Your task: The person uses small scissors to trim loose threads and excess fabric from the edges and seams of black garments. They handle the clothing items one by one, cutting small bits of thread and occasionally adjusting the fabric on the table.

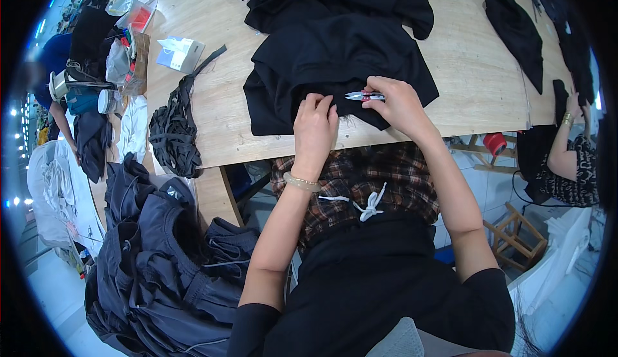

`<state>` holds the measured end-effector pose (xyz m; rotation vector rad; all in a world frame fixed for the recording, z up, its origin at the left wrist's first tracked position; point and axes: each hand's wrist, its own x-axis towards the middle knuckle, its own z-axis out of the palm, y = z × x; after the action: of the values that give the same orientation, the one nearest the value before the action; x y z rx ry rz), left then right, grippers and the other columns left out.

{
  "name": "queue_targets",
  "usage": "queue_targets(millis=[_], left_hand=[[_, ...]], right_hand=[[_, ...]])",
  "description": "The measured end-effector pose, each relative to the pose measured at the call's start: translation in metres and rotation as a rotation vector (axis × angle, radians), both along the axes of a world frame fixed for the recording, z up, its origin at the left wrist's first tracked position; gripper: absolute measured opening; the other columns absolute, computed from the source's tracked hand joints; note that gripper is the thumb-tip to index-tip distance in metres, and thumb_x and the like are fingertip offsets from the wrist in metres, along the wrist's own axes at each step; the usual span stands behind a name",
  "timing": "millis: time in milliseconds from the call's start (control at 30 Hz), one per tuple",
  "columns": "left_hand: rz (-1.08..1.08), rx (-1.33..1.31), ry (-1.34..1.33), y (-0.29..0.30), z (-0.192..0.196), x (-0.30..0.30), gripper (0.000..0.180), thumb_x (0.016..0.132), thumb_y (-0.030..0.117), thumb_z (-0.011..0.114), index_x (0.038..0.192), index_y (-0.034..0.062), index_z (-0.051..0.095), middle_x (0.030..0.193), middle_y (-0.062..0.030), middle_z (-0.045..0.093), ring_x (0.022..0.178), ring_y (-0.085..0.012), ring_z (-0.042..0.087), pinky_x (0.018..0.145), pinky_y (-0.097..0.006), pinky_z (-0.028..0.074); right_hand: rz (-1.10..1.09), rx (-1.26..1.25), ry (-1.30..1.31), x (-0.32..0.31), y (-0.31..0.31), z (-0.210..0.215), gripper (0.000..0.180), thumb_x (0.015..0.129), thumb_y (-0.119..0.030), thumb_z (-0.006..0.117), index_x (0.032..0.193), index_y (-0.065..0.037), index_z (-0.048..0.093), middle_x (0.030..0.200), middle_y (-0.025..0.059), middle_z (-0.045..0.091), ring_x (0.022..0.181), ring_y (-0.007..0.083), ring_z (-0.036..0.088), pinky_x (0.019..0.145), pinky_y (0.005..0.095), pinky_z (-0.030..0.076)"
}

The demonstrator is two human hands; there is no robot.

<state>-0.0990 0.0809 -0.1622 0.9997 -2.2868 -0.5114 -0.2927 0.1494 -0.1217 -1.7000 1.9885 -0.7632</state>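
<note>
Black garment (360,51) just inside edge of table (483,115); bare wood (225,99) 2 sides.

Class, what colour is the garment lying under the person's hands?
The garment is black; the head view shows it best.

My black short-sleeved top (386,280), my plaid bottoms (402,177)
Brown-orange checks surround my white drawstring bow (369,207); left of it sits my pale bangle (301,184).

A garment workshop, shown by black cloth garments (347,45) on a pale wooden counter (225,119), pointed silvery snips (355,95) and heaped dark-grey drawstring garments (154,273).
</note>
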Motion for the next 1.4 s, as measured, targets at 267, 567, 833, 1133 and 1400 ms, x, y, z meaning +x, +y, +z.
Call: queue_targets(millis=[267, 567, 833, 1133, 1400], left_hand=[[0.029, -0.013, 0.062, -0.006, -0.015, 0.0, 0.007, 0.088, 0.003, 0.068, 0.094, -0.0012, 0.07, 0.091, -0.0133, 0.069, 0.08, -0.0313, 0.068, 0.073, -0.04, 0.056], [0.042, 0.087, 0.099, -0.006, -0.02, 0.003, 0.008, 0.091, 0.004, 0.067, 0.097, -0.0008, 0.068, 0.09, -0.0145, 0.069, 0.071, -0.0289, 0.069, 0.066, -0.037, 0.055], [0.025, 0.106, 0.113, -0.008, -0.017, 0.005, 0.009, 0.091, 0.004, 0.068, 0.098, -0.0005, 0.069, 0.09, -0.0143, 0.07, 0.07, -0.0286, 0.069, 0.065, -0.037, 0.054], [0.04, 0.179, 0.122, -0.007, -0.012, 0.004, 0.006, 0.091, 0.004, 0.064, 0.093, -0.0007, 0.067, 0.089, -0.0165, 0.069, 0.08, -0.0357, 0.068, 0.071, -0.043, 0.056], [0.11, 0.338, 0.186, -0.008, -0.013, 0.006, 0.009, 0.094, 0.005, 0.064, 0.1, -0.0016, 0.066, 0.089, -0.0167, 0.071, 0.074, -0.0296, 0.071, 0.069, -0.037, 0.055]], right_hand=[[0.068, -0.08, 0.007, 0.008, -0.005, -0.002, 0.025, 0.078, -0.014, 0.077, 0.093, -0.002, 0.061, 0.089, 0.0103, 0.069, 0.085, 0.0329, 0.067, 0.073, 0.0414, 0.051], [0.115, -0.095, 0.171, 0.018, -0.014, -0.003, 0.017, 0.08, -0.01, 0.072, 0.093, -0.004, 0.063, 0.087, 0.0097, 0.067, 0.09, 0.0305, 0.066, 0.078, 0.0434, 0.053], [0.167, -0.137, 0.25, 0.024, -0.018, -0.004, 0.014, 0.079, -0.008, 0.071, 0.091, -0.004, 0.063, 0.086, 0.0094, 0.067, 0.089, 0.0287, 0.066, 0.076, 0.0407, 0.055], [0.165, -0.151, 0.268, 0.026, -0.02, -0.01, 0.016, 0.079, -0.009, 0.071, 0.09, -0.003, 0.061, 0.086, 0.0091, 0.065, 0.086, 0.029, 0.065, 0.074, 0.0415, 0.054], [0.16, -0.098, 0.243, 0.023, -0.02, -0.004, 0.017, 0.079, -0.007, 0.07, 0.094, -0.002, 0.064, 0.088, 0.011, 0.068, 0.09, 0.031, 0.067, 0.076, 0.0424, 0.055]])
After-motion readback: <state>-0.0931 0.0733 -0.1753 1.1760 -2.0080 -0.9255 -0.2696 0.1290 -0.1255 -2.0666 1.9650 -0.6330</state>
